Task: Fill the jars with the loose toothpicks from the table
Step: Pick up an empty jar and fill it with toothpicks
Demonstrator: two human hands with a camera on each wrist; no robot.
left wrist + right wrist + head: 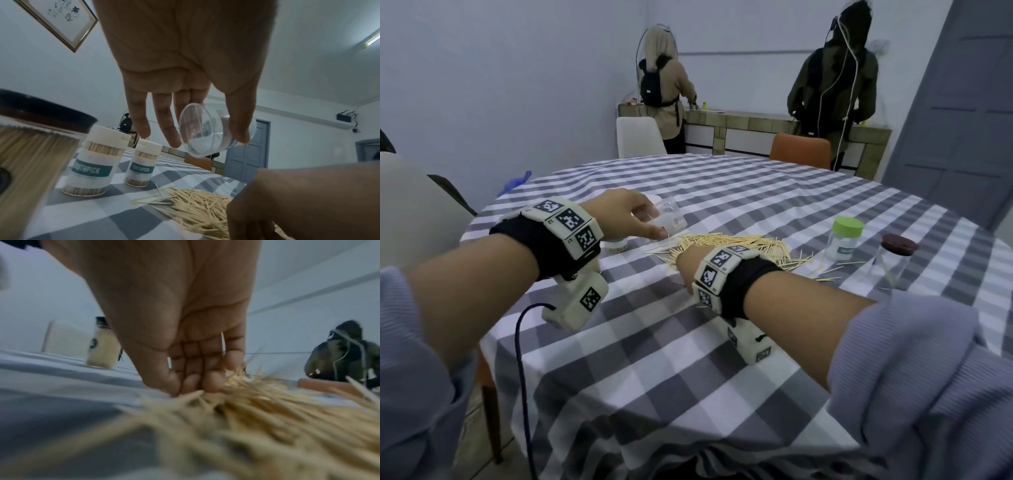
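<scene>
A heap of loose toothpicks (736, 241) (197, 209) (257, 402) lies mid-table on the checked cloth. My left hand (654, 224) (207, 139) holds a clear, empty plastic jar (671, 216) (213, 138) between thumb and fingers, tilted with its mouth toward the heap, just above the heap's left end. My right hand (685, 262) (191, 389) is down on the near edge of the heap, fingers and thumb drawn together on a clump of toothpicks. Its fingertips are hidden by the wrist in the head view.
Two filled, labelled toothpick jars (92, 164) (141, 164) and a dark-lidded full jar (30, 146) stand left of the heap. On the right stand a green-lidded jar (846, 240) and a brown-lidded clear jar (895, 262). Stray toothpicks (825, 270) lie between. Two people stand at the far counter.
</scene>
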